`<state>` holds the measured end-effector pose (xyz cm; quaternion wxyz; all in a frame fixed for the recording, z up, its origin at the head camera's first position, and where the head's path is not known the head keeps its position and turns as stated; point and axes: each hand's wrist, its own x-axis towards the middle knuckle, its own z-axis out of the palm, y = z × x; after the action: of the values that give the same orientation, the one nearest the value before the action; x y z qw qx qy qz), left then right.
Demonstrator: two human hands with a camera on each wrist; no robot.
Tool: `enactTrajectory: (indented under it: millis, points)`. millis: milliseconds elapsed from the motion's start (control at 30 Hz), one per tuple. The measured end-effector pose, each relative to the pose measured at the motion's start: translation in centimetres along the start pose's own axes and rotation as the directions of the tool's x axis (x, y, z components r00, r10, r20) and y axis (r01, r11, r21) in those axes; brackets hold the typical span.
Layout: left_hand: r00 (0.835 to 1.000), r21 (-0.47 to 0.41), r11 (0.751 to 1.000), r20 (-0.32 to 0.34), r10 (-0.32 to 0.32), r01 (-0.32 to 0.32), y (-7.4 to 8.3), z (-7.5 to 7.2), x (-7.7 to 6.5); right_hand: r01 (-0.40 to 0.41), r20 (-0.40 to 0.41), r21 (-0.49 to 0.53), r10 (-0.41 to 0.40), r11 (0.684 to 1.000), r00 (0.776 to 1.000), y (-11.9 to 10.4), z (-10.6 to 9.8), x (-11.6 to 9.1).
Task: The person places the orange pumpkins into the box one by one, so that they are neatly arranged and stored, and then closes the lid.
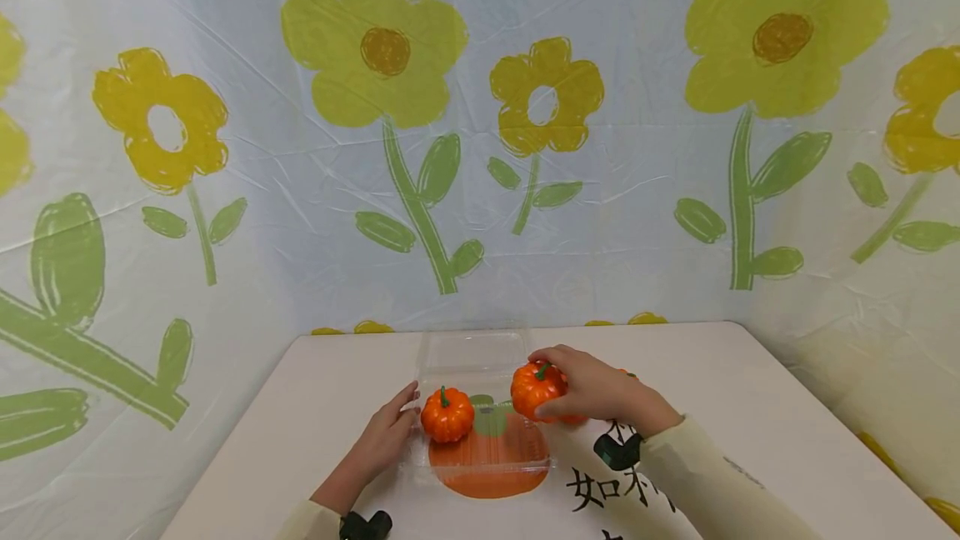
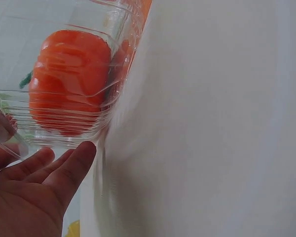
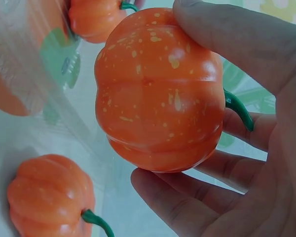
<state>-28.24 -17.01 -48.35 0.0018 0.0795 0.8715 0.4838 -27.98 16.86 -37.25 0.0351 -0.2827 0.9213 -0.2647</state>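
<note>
My right hand (image 1: 592,386) grips a small orange toy pumpkin (image 3: 158,94) with a green stem, thumb on one side and fingers on the other. In the head view it overlaps the right side of a clear plastic clamshell box (image 1: 487,467), whose lid (image 1: 472,350) lies open toward the back. A second pumpkin (image 1: 447,417) sits inside the box at the left, stem up. My left hand (image 1: 384,436) rests its extended fingers against the box's left side. Another pumpkin (image 3: 52,195) lies beside the box, mostly hidden behind my right hand in the head view.
The white tabletop (image 1: 300,415) bears a printed orange pumpkin (image 1: 491,486) under the box and black characters (image 1: 600,486) to the right. A flower-patterned cloth (image 1: 630,215) hangs behind the table and along its sides.
</note>
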Motion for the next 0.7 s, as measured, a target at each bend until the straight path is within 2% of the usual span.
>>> enactTrajectory:
  millis: [333, 700]
  points:
    - [1.000, -0.005, 1.000, 0.008, -0.006, 0.006, 0.0, 0.0, 0.0, 0.026, -0.010, -0.053, -0.027, 0.998, 1.000, -0.5, 0.9, 1.6]
    - [1.000, -0.007, 1.000, 0.011, 0.004, -0.004, 0.1, 0.0, -0.1, -0.027, 0.020, -0.012, 0.027, 1.000, 0.999, -0.9, 2.2, 3.2]
